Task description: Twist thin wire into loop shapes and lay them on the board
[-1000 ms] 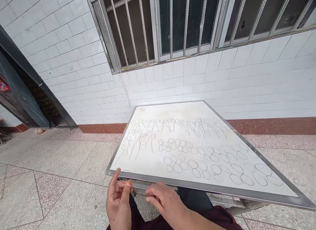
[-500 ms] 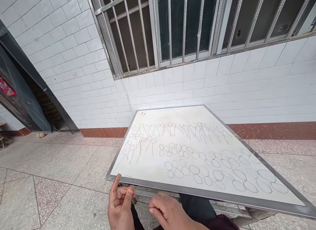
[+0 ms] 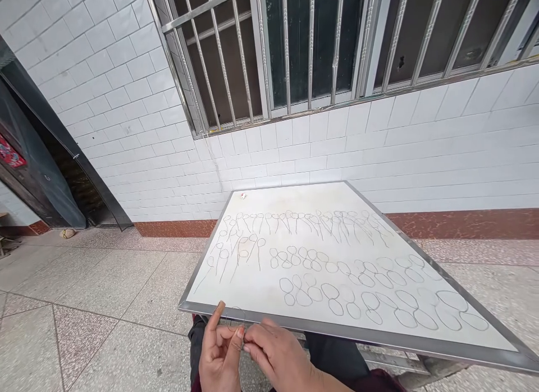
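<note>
My left hand [image 3: 221, 347] is at the table's near edge, thumb and a finger pinched, index finger raised. A thin loop of wire [image 3: 243, 310] rises from its fingertips, faint against the table edge. My right hand [image 3: 280, 352] is closed beside it, its thumb and index fingertips meeting the left fingertips at the wire. On the white tabletop [image 3: 295, 198] lie thin dark wire shapes: single loops with long tails [image 3: 260, 251] on the left and along the back, and joined double loops [image 3: 332, 299] in rows at the middle and right.
A grey metal rim [image 3: 345, 334] borders the table. A small white-and-red bit [image 3: 243, 196] lies at its far left corner. Behind stand a white tiled wall [image 3: 269, 156] and a barred window [image 3: 311, 49]. At left is a dark doorway [image 3: 90, 195]; the floor [image 3: 126, 285] is speckled.
My left hand has shifted right with the wire loop. My right hand has moved slightly left, so the fingertips of both hands now meet. The shapes on the table lie as before.
</note>
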`<state>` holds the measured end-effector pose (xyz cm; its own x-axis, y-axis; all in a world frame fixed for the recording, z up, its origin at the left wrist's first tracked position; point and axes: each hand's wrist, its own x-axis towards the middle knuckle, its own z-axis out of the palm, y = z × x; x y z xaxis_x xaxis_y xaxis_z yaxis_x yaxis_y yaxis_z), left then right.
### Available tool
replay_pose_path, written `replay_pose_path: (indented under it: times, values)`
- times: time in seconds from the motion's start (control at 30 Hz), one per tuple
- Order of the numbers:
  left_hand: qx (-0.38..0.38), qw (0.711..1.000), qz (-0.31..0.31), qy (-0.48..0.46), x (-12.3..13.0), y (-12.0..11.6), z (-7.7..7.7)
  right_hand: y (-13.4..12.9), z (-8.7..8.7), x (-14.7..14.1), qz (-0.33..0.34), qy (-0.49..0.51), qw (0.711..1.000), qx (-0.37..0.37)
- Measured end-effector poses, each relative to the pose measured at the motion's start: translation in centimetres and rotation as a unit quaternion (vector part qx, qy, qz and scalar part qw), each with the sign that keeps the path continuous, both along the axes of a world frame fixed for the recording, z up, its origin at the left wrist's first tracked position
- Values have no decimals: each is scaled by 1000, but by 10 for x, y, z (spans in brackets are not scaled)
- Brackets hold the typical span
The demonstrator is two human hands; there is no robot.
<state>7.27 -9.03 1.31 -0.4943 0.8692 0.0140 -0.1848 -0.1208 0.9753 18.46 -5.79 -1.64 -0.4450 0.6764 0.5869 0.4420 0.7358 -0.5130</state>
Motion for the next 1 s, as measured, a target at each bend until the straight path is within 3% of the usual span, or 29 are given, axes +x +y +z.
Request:
replay_pose_path:
  times: [0.33, 0.63, 1.0]
  values:
    - [5, 999, 8, -30, -7, 1, -9, 2, 1, -7, -7, -31, 997, 70]
    - [34, 993, -14, -110, -18, 5, -15, -2, -2, -3, 16, -35, 998, 59]
    - [70, 992, 67, -81, -52, 3, -11, -22, -16, 11, 14, -74, 997, 28]
